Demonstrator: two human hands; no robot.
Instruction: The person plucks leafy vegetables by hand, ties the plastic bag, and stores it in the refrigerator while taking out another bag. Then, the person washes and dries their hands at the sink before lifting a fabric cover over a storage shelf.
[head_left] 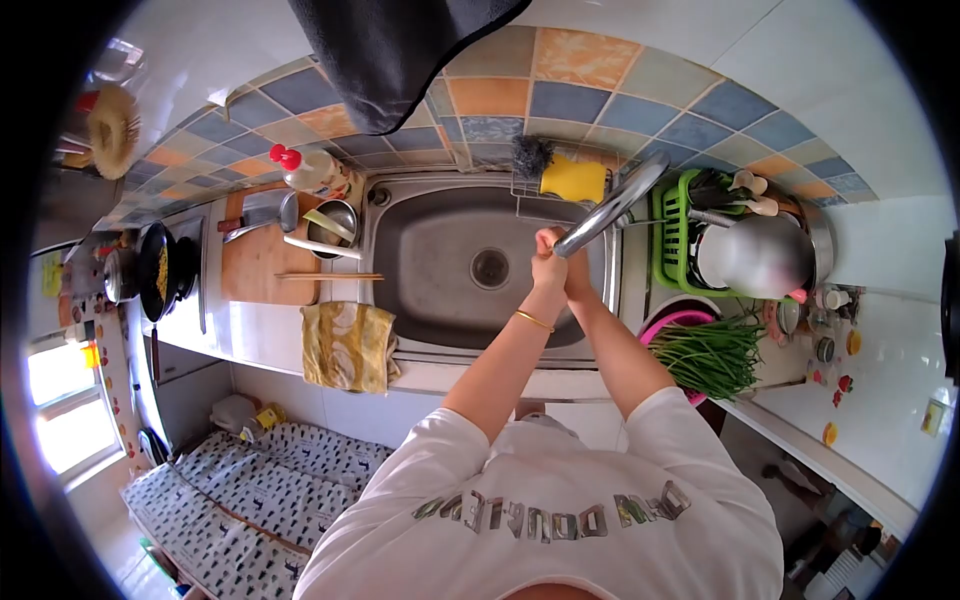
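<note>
My left hand (547,262), below a wrist with a gold bangle (535,321), is over the right part of the steel sink (430,240) with its fingers curled closed. Whatever lies inside them is hidden. My right hand (577,275) presses against it from the right, its fingers mostly covered by the left hand and the faucet. The end of the curved chrome faucet (612,205) is right at both hands. Running water cannot be made out. Behind the sink, a yellow sponge (573,180) and a dark scrubber (532,157) sit in a wire rack.
Left of the sink are a cutting board (262,262), chopsticks (335,276), a metal bowl (333,222), a patterned cloth (350,345) and a pan (158,272). A green dish rack (672,235) and green vegetables (708,358) stand right. A dark towel (385,60) hangs above.
</note>
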